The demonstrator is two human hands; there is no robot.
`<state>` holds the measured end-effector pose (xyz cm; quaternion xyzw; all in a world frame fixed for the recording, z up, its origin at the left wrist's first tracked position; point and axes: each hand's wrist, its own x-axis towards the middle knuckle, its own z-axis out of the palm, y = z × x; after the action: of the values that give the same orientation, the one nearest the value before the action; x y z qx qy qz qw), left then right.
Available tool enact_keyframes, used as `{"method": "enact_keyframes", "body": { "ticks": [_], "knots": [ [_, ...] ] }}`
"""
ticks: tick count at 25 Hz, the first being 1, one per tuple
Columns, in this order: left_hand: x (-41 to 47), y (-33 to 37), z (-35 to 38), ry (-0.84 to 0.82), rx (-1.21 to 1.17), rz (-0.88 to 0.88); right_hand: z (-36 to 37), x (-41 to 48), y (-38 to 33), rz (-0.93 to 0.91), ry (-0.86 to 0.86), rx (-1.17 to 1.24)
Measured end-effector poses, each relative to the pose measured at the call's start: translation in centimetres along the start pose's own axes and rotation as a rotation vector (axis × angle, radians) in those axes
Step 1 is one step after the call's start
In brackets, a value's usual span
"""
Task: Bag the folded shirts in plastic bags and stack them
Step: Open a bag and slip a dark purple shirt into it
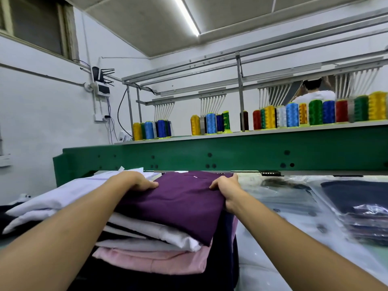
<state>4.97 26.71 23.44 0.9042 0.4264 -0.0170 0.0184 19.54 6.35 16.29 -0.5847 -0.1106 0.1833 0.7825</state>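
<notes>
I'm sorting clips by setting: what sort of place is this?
Probably a garment embroidery workshop: coloured thread cones line a long green machine, folded shirts sit stacked in front of it, and bagged shirts lie to the right.

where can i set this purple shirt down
The pale strip between the unbagged stack and the bagged shirts, nearer than the loose plastic bags, looks free, though clear plastic may cover it. White shirts crowd the stack's left.
</notes>
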Motion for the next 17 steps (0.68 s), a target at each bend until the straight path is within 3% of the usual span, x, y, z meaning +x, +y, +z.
{"method": "enact_keyframes", "body": {
  "ticks": [6, 13, 17],
  "knots": [
    [1.1, -1.0, 0.2, 0.146, -0.064, 0.133, 0.1, 0.6, 0.3, -0.084, -0.061, -0.063],
    [1.1, 0.9, -1.0, 0.030, -0.058, 0.171, -0.2, 0.2, -0.3, -0.023, -0.117, -0.070],
    [-0.9, 4.4, -2.2, 0.176, -0.076, 0.487, -0.4, 0.2, -0.1, -0.020, -0.126, -0.055]
  ]
}}
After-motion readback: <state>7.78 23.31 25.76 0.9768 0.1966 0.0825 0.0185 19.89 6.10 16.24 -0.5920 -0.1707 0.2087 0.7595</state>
